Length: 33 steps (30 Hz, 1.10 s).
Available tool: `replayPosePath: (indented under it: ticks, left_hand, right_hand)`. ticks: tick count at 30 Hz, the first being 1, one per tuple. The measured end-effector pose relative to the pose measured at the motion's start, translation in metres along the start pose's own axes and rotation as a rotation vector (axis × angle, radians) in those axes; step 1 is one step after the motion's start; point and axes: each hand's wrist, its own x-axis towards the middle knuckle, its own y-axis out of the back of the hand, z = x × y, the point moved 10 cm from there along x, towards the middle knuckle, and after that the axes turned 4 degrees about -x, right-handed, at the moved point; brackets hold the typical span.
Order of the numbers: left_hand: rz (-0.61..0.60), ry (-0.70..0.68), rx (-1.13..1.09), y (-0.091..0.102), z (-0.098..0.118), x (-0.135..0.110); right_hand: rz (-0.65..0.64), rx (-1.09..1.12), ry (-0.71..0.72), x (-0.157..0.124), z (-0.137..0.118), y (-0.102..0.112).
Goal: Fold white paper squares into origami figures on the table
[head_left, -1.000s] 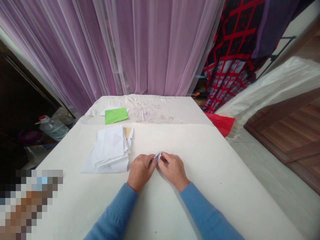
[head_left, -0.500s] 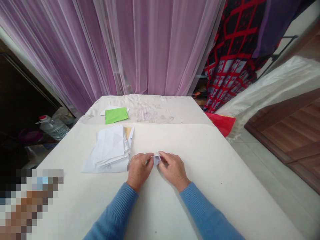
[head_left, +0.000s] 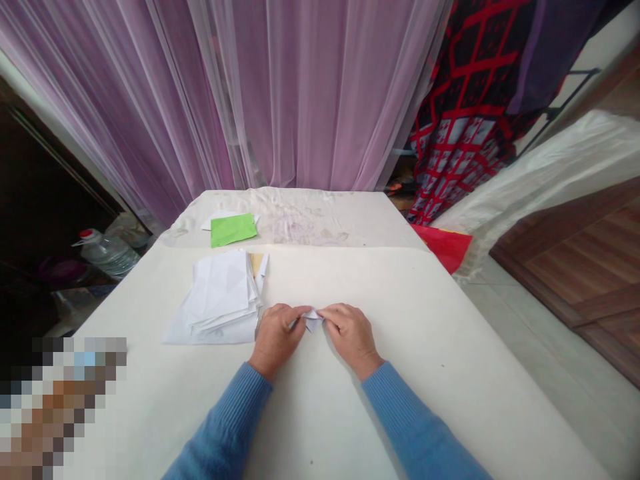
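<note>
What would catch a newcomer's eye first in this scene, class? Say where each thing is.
Probably the bright green sheet first, at the far left of the white table, along with the purple curtain hanging behind the table. Next might come the left hand and right hand, pinching a small folded paper between them, with a stack of white papers to their left.

Setting is read as a room in a home. Beyond the left hand [head_left: 277,339] and right hand [head_left: 353,337], purple curtains [head_left: 320,100] are hung behind a table [head_left: 390,287] laid at its far end with flowered cloth [head_left: 310,223]. Rightward of the latter hand, patterned fabric [head_left: 475,87] is hung, and wood panelling [head_left: 600,260] is seen beside a tiled floor [head_left: 505,313].
</note>
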Motion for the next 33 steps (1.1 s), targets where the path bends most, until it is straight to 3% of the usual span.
replayPosePath:
  ticks: [12,24,33]
  left_hand:
    - [-0.003,0.033,0.059,0.002,0.001,0.0]
    - [0.008,-0.043,0.074,0.001,0.006,-0.001]
    - [-0.009,-0.056,0.048,0.001,0.007,-0.002]
  right_hand:
    - [0.013,0.075,0.088,-0.001,-0.02,0.011]
    - [0.004,0.049,-0.016,-0.001,-0.002,0.001]
    - [-0.049,-0.032,0.079,-0.002,-0.011,0.002]
